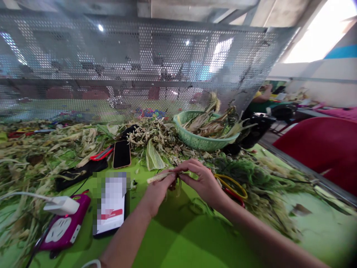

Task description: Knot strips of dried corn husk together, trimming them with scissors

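Observation:
Over the green table, both hands meet at a pale roll or strip of dried corn husk (pixel 153 179). My left hand (pixel 159 190) is closed round it, and its pale end sticks out to the left. My right hand (pixel 201 179) pinches the other end, fingertips almost touching the left ones. Thin strands hang below the fingers; the exact spot of the grip is hidden. Just beyond the hands lies a wide husk leaf (pixel 154 156). Scissors with yellow and red handles (pixel 234 183) rest beside my right wrist.
A green basket (pixel 208 143) of husks stands behind. Husk scraps (pixel 80 143) cover the left, and green fibres (pixel 248 173) lie right. Two phones (pixel 122 154), a red cutter (pixel 102 153) and a magenta power strip (pixel 65 227) with a charger are on the left. A perforated metal screen (pixel 125 63) rises behind.

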A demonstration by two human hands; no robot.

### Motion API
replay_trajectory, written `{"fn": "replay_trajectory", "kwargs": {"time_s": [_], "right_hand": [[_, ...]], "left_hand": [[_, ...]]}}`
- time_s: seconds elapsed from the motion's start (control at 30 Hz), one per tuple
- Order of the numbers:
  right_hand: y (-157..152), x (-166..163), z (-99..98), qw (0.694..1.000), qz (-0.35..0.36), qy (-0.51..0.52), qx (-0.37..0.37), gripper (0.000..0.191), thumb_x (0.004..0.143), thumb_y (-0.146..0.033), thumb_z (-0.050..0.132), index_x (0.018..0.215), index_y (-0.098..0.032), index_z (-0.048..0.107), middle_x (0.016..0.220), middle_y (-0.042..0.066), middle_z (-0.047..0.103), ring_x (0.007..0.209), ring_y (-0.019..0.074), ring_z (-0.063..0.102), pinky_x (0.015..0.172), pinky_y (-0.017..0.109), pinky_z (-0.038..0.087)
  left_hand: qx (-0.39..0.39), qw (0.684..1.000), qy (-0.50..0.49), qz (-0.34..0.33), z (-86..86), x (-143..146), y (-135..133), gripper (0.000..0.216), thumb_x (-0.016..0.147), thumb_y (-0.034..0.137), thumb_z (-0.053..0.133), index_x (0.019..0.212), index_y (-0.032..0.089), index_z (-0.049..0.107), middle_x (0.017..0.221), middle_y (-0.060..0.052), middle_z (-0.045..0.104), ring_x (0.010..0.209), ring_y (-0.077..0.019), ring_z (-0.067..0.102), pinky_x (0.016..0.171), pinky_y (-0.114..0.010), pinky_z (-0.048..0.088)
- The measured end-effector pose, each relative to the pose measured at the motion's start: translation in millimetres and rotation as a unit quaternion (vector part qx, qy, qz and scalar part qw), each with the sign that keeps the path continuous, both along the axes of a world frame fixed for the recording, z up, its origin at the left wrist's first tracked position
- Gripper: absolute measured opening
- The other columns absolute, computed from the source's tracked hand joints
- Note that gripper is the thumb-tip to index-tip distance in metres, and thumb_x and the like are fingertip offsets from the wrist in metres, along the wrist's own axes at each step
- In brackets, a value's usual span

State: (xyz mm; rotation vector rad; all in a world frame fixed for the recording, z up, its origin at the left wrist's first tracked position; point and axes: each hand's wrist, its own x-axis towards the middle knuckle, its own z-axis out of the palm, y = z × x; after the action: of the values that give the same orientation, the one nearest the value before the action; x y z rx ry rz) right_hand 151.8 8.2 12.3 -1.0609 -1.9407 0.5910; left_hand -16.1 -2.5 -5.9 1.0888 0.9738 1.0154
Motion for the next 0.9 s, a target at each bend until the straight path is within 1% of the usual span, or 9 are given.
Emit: {"fn": "replay_trajectory", "kwargs": {"time_s": [0.1, 0.2, 0.3, 0.43, 0.53, 0.7, 0.77, 0.83, 0.9], "right_hand": [[1.1, 0.5, -2.1, 0.996, -0.021, 0.062, -0.052, 0.016, 0.080, -0.026, 0.065, 0.096, -0.022, 0.064, 0.091, 0.004, 0.064, 0.086, 0.0197, 0.059, 0.079, 0.033, 0.048], [2.8, 0.9, -3.1, 0.987, -0.027, 0.111, -0.117, 0.015, 0.080, -0.031, 0.065, 0.089, -0.020, 0.061, 0.083, 0.003, 0.062, 0.079, 0.0172, 0.057, 0.074, 0.030, 0.047], [3.9, 0.1, -3.2, 0.972, -0.013, 0.157, -0.174, 0.018, 0.078, -0.035, 0.066, 0.083, -0.019, 0.059, 0.077, 0.000, 0.058, 0.072, 0.0145, 0.054, 0.068, 0.027, 0.044], [4.1, -2.6, -4.2, 0.947, 0.006, 0.218, -0.235, 0.024, 0.074, -0.036, 0.071, 0.080, -0.018, 0.056, 0.074, -0.001, 0.056, 0.069, 0.0126, 0.053, 0.065, 0.026, 0.043], [5.4, -3.3, -5.9, 0.935, 0.011, 0.249, -0.252, 0.027, 0.071, -0.035, 0.074, 0.079, -0.019, 0.054, 0.072, -0.002, 0.055, 0.067, 0.0121, 0.052, 0.064, 0.026, 0.042], [7.7, -1.6, -5.6, 0.936, -0.004, 0.267, -0.229, 0.026, 0.070, -0.034, 0.074, 0.080, -0.019, 0.055, 0.072, -0.002, 0.054, 0.067, 0.0115, 0.050, 0.063, 0.025, 0.040], [7.3, -1.3, -4.0, 0.936, -0.002, 0.258, -0.241, 0.026, 0.071, -0.034, 0.073, 0.082, -0.018, 0.056, 0.075, -0.002, 0.055, 0.068, 0.0117, 0.050, 0.061, 0.024, 0.039], [6.2, -1.6, -2.3, 0.936, 0.000, 0.236, -0.262, 0.026, 0.074, -0.037, 0.072, 0.085, -0.018, 0.058, 0.075, -0.001, 0.056, 0.065, 0.0111, 0.047, 0.056, 0.023, 0.035], [4.9, -2.6, -1.3, 0.934, 0.001, 0.215, -0.285, 0.028, 0.075, -0.040, 0.070, 0.088, -0.018, 0.059, 0.074, -0.001, 0.056, 0.061, 0.0100, 0.044, 0.051, 0.022, 0.030]], "left_hand": [[0.002, 1.000, 0.008, 0.012, -2.4, -1.4, 0.8, 0.028, 0.078, 0.045, 0.060, 0.084, 0.019, 0.067, 0.077, -0.002, 0.061, 0.073, -0.0153, 0.051, 0.070, -0.027, 0.038], [-0.015, 1.000, -0.004, 0.024, -6.4, -2.2, 2.1, 0.032, 0.076, 0.046, 0.063, 0.093, 0.020, 0.069, 0.079, -0.002, 0.063, 0.076, -0.0162, 0.054, 0.073, -0.028, 0.040], [-0.022, 0.999, -0.031, 0.035, -9.2, -1.7, 3.3, 0.033, 0.074, 0.044, 0.066, 0.097, 0.020, 0.070, 0.078, -0.001, 0.064, 0.075, -0.0154, 0.054, 0.073, -0.027, 0.042], [-0.024, 0.996, -0.072, 0.041, -11.9, -0.4, 4.3, 0.030, 0.073, 0.038, 0.069, 0.096, 0.019, 0.070, 0.076, -0.001, 0.063, 0.071, -0.0133, 0.053, 0.068, -0.025, 0.042], [-0.042, 0.994, -0.088, 0.049, -13.8, 0.0, 4.6, 0.031, 0.072, 0.039, 0.070, 0.095, 0.019, 0.071, 0.073, 0.000, 0.063, 0.068, -0.0125, 0.053, 0.066, -0.025, 0.041], [-0.048, 0.993, -0.092, 0.059, -13.7, -0.1, 4.8, 0.030, 0.069, 0.040, 0.073, 0.090, 0.018, 0.072, 0.068, 0.001, 0.061, 0.067, -0.0115, 0.052, 0.066, -0.023, 0.041], [-0.039, 0.994, -0.085, 0.060, -13.2, -0.7, 4.8, 0.031, 0.070, 0.040, 0.072, 0.092, 0.018, 0.072, 0.069, 0.001, 0.062, 0.067, -0.0121, 0.053, 0.066, -0.024, 0.041], [-0.018, 0.997, -0.058, 0.055, -13.0, -1.4, 4.5, 0.032, 0.073, 0.041, 0.069, 0.098, 0.020, 0.071, 0.071, 0.000, 0.064, 0.068, -0.0132, 0.054, 0.066, -0.025, 0.043], [0.014, 0.998, -0.029, 0.048, -12.6, -1.7, 3.9, 0.034, 0.077, 0.041, 0.065, 0.105, 0.022, 0.070, 0.079, -0.002, 0.068, 0.073, -0.0147, 0.057, 0.070, -0.026, 0.044]]}}
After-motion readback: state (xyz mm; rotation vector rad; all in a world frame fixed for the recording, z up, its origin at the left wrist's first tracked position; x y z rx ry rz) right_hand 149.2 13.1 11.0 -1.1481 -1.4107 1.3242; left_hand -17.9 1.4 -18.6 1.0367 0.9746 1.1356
